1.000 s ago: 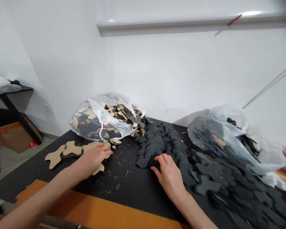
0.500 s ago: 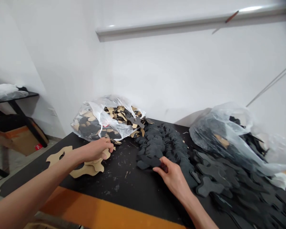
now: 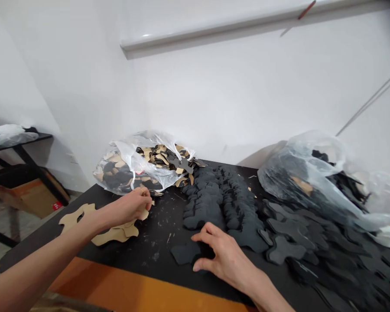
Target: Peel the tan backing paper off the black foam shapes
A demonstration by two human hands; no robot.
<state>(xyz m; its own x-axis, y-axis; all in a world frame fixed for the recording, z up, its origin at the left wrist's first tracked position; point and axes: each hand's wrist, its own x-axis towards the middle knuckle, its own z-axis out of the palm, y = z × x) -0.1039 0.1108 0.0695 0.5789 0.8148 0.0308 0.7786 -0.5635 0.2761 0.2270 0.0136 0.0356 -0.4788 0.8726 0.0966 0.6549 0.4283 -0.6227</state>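
Black, a flat, round-cornered piece (image 3: pixel 183 254) lies on the table (image 3: pixel 159 229)

Two hands (image 3: pixel 130 206) (image 3: pixel 222 253), two rows of black pieces (image 3: pixel 206 199) (image 3: pixel 238 206), one cardboard box (image 3: pixel 40 197); probably three or more loose tan pieces (image 3: pixel 113 236), partly hidden.

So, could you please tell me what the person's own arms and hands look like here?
The left hand and right hand are both bare, with no gloves. The left forearm and right forearm are uncovered as far as they show: no sleeve, watch or bracelet is visible on either.
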